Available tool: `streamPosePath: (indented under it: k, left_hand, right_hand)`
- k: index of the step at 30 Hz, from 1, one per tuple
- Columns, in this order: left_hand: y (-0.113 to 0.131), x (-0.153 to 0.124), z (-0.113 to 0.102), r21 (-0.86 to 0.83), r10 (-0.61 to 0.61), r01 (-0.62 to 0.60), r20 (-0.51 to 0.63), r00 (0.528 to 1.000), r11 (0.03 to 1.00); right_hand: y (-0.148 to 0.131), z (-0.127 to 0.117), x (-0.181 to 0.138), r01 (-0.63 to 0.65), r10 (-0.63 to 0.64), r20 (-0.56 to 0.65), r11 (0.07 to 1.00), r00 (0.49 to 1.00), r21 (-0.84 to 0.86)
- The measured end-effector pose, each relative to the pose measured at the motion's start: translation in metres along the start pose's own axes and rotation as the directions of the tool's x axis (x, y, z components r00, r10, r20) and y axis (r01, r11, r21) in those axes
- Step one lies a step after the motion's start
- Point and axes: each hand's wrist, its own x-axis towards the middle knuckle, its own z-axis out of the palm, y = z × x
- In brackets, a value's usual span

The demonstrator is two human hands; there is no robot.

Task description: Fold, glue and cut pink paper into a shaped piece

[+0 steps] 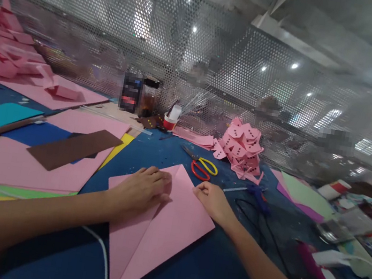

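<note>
A sheet of pink paper lies on the blue table in front of me, its left part folded inward as a long flap. My left hand rests palm down on that flap, fingers slightly bent and lying over the paper. At the right edge of the sheet, my right hand has its thumb and fingertips closed together on the paper's border. Just beyond the sheet's top corner are scissors with one red and one yellow handle.
Coloured sheets and a brown strip are stacked at left. Farther back stand a red-and-white cup, a dark jar and a pile of dotted pink pieces. A blue glue gun and a magenta tool lie at right.
</note>
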Motion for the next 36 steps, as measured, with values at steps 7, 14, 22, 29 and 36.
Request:
streamPosePath:
  k: [7, 14, 22, 29, 36]
  left_hand:
    - [-0.007, 0.008, -0.007, 0.08, 0.111, -0.116, 0.062, 0.992, 0.99]
    - [-0.011, 0.016, 0.0, 0.146, 0.173, -0.164, -0.054, 0.983, 0.976]
    - [-0.023, 0.017, 0.02, 0.058, 0.112, -0.107, -0.093, 0.989, 0.993]
    - [-0.025, 0.019, 0.021, -0.013, 0.104, -0.105, -0.069, 0.992, 0.994]
    - [-0.028, 0.018, 0.027, 0.009, 0.108, -0.108, -0.025, 0.994, 0.994]
  right_hand:
    - [-0.017, 0.004, 0.02, -0.009, 0.006, -0.033, 0.995, 0.999, -0.101]
    - [-0.023, 0.01, 0.027, -0.021, 0.014, -0.062, 0.993, 0.998, -0.115]
    - [-0.024, 0.017, 0.033, -0.051, 0.023, -0.127, 0.974, 0.992, -0.222]
    - [-0.024, 0.017, 0.04, -0.071, 0.043, -0.107, 0.959, 0.993, -0.273]
    - [-0.03, 0.022, 0.056, -0.062, 0.028, -0.108, 0.941, 0.994, -0.333]
